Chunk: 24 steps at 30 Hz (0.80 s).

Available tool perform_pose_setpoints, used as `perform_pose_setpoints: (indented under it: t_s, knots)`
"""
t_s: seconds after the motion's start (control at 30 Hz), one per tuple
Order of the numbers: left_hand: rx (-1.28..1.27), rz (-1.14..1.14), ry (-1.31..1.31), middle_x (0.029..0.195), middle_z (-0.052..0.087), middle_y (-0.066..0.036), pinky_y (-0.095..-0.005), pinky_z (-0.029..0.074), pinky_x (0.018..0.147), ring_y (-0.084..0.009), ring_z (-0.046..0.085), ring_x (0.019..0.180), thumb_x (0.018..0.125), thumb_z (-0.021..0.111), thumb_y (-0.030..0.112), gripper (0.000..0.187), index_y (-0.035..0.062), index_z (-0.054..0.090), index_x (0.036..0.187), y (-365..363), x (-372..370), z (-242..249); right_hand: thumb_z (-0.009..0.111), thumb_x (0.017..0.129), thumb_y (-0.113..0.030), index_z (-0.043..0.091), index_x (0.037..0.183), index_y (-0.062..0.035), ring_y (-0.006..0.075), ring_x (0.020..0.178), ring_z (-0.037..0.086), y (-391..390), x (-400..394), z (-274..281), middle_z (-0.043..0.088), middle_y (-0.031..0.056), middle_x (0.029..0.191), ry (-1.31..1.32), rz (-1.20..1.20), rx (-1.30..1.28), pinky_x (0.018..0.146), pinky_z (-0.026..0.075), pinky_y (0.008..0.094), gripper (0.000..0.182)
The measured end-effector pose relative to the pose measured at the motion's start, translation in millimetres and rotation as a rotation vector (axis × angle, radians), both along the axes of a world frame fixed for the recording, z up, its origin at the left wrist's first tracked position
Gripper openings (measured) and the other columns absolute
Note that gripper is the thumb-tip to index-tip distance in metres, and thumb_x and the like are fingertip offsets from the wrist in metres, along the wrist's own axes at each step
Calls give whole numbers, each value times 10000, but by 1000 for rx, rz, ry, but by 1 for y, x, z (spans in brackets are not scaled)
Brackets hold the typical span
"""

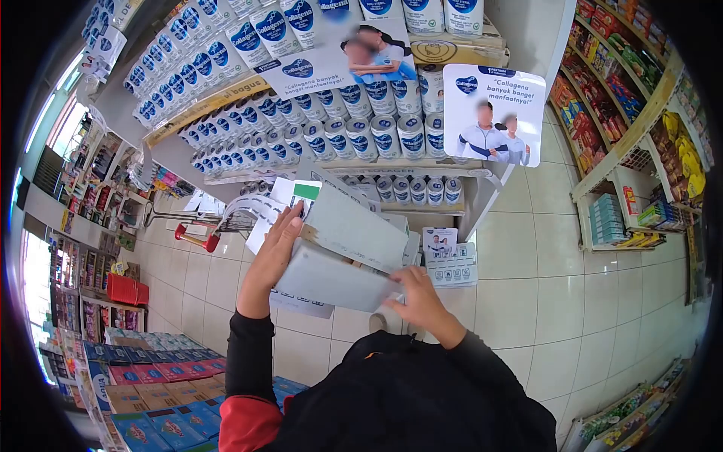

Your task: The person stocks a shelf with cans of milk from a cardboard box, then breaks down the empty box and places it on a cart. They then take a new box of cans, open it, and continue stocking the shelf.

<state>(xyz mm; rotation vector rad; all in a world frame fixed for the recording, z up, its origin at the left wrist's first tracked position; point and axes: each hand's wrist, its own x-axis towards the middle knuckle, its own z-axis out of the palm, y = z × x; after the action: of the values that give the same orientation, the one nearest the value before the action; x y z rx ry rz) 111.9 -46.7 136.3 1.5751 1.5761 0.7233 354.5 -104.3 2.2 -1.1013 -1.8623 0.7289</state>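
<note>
A pale grey-white cardboard box (331, 279) is held in front of my body, with its long flap (354, 226) raised a little and a narrow gap along the top. My left hand (279, 245) presses along the box's left end, fingers stretched upward near a green-and-white printed panel (306, 192). At the right end, my right hand (419, 297) grips the edge between thumb and fingers. What lies inside the box is hidden. Just beyond it stand shelves of white-and-blue Collagena cans (361, 139).
Display signs (493, 113) stick out from the shelf. Printed cartons (450, 264) stand on the tiled floor (527, 248). A cart with a red handle (199, 237) is at left, stacked drink cartons (166, 422) at lower left. Snack shelves (617, 68) line the right.
</note>
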Motion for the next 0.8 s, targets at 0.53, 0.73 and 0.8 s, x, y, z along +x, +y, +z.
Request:
perform_pose_setpoints:
  t_s: [0.53, 0.73, 0.8]
  knots:
    - [246, -62, 751, 1311, 252, -243, -585, 131, 942, -409, 195, 1227, 788, 427, 529, 700, 48, 299, 1281, -33, 79, 2, 447, 685, -662, 605, 760, 83, 230, 626, 610, 31, -19, 25, 590, 187, 668, -443, 291, -1013, 589, 476, 306, 765]
    - [266, -56, 849, 1314, 210, -271, -608, 123, 925, -435, 158, 1228, 683, 457, 664, 903, 29, 257, 1293, -48, 73, -1, 541, 700, -407, 561, 968, 73, 293, 824, 578, 14, -40, -51, 586, 227, 868, 43, 85, -962, 724, 434, 328, 550]
    - [284, -49, 835, 1314, 209, -273, -611, 122, 922, -437, 162, 1225, 665, 464, 675, 927, 29, 253, 1295, -53, 62, 2, 517, 731, -274, 560, 945, 71, 246, 813, 575, 7, -41, -47, 593, 181, 842, 308, 91, -1067, 715, 435, 309, 409]
